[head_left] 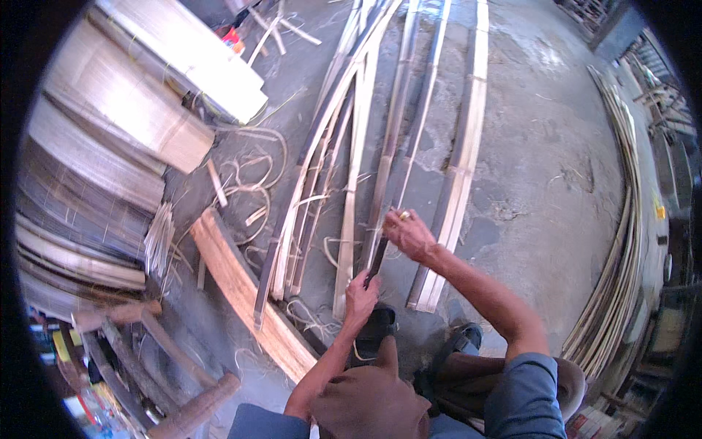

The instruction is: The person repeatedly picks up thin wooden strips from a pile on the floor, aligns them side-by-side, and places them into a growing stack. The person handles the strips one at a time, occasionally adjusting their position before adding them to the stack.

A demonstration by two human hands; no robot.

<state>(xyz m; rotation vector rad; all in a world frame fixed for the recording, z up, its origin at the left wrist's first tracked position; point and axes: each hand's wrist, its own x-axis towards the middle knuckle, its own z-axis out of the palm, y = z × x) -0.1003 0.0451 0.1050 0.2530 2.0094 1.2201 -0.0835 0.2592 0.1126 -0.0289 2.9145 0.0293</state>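
Note:
My left hand (361, 298) is closed around the near end of a narrow dark length that looks like part of a long bamboo strip (414, 139). Further up, my right hand (410, 235) is bent over the same strip with its fingers closed; a ring-like glint shows on one finger. Between the two hands the piece (377, 260) looks almost black, and I cannot make out whether a blade lies along it. Beyond my right hand the strip runs far across the floor. Split bamboo lengths (351, 197) lie left of it, and a wider pale pair (462, 172) lies to the right.
An orange-brown plank (252, 296) slants across the floor at left, near curled shavings (252, 172). Stacked boards or panels (110, 117) fill the left side above a wooden frame (157, 366). Thin rods (618, 249) lie along the right. My sandalled feet (464, 340) are close below.

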